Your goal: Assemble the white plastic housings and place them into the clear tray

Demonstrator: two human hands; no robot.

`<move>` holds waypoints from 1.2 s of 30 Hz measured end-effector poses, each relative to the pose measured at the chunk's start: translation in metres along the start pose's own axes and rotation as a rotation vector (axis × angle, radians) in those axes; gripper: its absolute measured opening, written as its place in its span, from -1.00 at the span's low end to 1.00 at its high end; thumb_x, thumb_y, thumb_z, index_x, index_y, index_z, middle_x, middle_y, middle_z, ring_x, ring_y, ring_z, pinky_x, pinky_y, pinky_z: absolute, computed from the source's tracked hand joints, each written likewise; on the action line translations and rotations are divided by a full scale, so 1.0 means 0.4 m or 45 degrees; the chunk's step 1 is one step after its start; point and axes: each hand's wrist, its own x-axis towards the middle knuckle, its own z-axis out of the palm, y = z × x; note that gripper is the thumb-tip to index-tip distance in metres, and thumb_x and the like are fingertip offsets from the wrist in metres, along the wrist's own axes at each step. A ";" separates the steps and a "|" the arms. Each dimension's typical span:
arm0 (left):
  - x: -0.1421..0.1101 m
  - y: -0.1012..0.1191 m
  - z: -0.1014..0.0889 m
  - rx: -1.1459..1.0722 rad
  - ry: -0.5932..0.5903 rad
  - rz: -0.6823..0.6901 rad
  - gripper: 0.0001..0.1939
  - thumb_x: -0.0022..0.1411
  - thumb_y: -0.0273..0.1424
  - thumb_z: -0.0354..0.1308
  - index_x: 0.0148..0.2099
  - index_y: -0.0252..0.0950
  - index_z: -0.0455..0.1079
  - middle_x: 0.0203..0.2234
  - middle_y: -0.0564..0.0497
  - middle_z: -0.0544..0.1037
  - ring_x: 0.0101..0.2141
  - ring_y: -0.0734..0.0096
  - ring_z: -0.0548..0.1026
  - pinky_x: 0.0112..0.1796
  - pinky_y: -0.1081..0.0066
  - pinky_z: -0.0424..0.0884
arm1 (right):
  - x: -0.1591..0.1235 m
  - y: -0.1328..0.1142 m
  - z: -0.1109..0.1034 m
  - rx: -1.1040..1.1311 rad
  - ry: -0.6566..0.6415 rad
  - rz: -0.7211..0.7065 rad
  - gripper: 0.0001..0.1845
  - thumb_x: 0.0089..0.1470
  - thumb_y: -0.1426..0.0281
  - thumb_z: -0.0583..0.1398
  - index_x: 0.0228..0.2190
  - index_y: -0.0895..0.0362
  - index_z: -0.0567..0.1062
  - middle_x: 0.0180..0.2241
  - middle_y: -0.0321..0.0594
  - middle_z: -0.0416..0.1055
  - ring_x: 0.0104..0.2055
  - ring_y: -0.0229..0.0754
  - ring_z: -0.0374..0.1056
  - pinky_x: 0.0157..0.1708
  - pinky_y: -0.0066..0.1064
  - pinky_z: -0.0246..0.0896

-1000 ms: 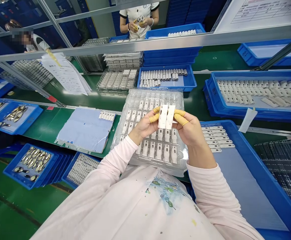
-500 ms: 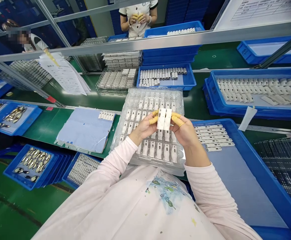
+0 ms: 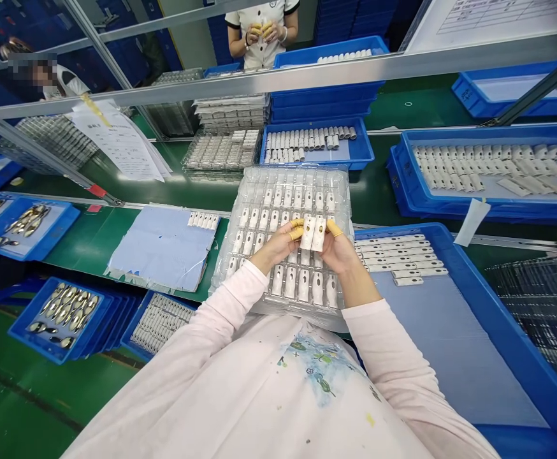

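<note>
Left hand (image 3: 273,248) and right hand (image 3: 343,255) together pinch two white pieces (image 3: 308,236) side by side; below them, a clear tray (image 3: 258,180). Light edge grips should leave faces unobscured.

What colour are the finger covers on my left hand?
The finger covers on your left hand are yellow, seen best in the head view.

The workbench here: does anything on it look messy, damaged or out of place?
Two small things. The blue sheet left of the clear tray has a ragged, torn-looking lower edge. In the blue bin at upper right, some white pieces lie slanted beside neater rows. I see no spill.
</note>
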 end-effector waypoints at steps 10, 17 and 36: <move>0.004 -0.012 0.002 0.018 0.033 -0.051 -0.71 0.10 -0.54 0.44 -0.11 -0.31 0.55 -0.31 0.07 0.61 -0.32 0.49 0.50 -0.12 0.38 0.39 | 0.024 0.013 -0.025 0.116 0.038 0.115 -0.70 0.37 0.06 0.18 -0.17 0.00 0.56 -0.25 -0.21 0.71 -0.02 0.03 0.66 0.00 -0.04 0.67; 0.006 -0.012 0.007 -0.003 0.069 -0.066 -0.74 0.10 -0.58 0.38 -0.14 -0.31 0.52 -0.37 0.09 0.59 -0.37 0.52 0.48 -0.20 0.42 0.38 | 0.026 0.013 -0.024 0.114 0.072 0.141 -0.65 0.42 0.06 0.12 -0.20 0.02 0.57 -0.33 -0.24 0.70 -0.09 -0.01 0.67 -0.01 -0.09 0.66; 0.008 -0.009 -0.004 0.013 0.069 -0.106 -0.76 0.11 -0.55 0.42 -0.18 -0.32 0.48 -0.39 0.10 0.56 -0.37 0.51 0.50 -0.20 0.42 0.38 | 0.026 0.021 -0.030 0.030 0.074 0.134 -0.61 0.36 -0.03 0.16 -0.22 0.00 0.56 -0.33 -0.22 0.68 -0.13 0.03 0.65 -0.11 -0.05 0.67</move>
